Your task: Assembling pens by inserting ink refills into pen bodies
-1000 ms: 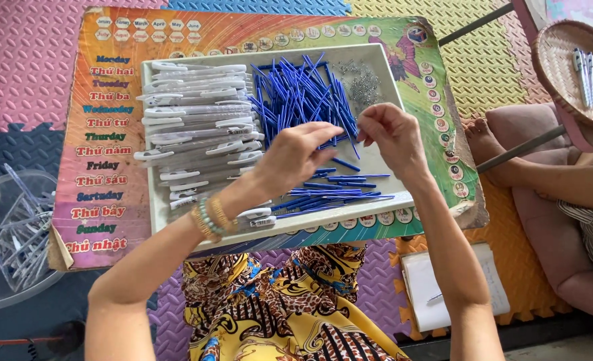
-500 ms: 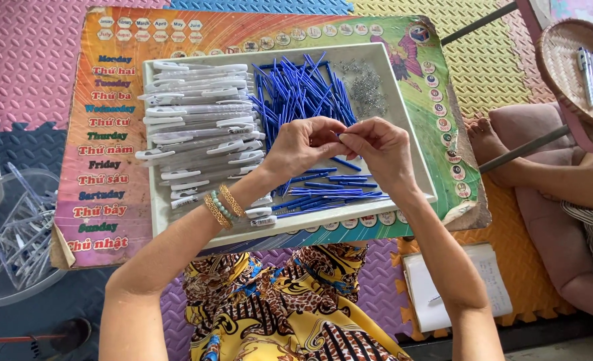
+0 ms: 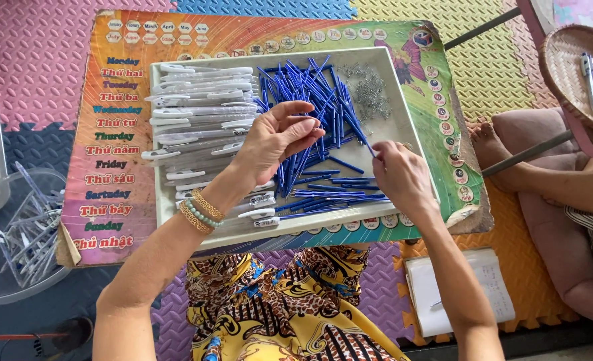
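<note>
The left hand (image 3: 276,137) hangs over the white flat plastic tray (image 3: 403,130), palm up. Its fingers are bent a little and spread, so the grip is loose and wide. I cannot see anything held in it.

The right hand (image 3: 398,175) is lower, over the right side of the tray. Its finger and thumb pinch the end of one thin blue plastic tube (image 3: 362,137). The grip is narrow and tight on that tube, which points up and away to the left.

The tube's far end sits right in the big pile of thin blue plastic tubes (image 3: 313,100). It could catch on the others there and flick some out of the tray. Because only the tip is pinched, the tube could also slip and fall back into the pile.

Near the top right of the tray lies a heap of tiny silver metal springs (image 3: 371,93). A bump from either hand could scatter them.

On the left side of the tray, white plastic pen shells (image 3: 196,107) lie stacked in rows, just beside the left hand. The tray rests on a bright printed low table (image 3: 112,167).
</note>
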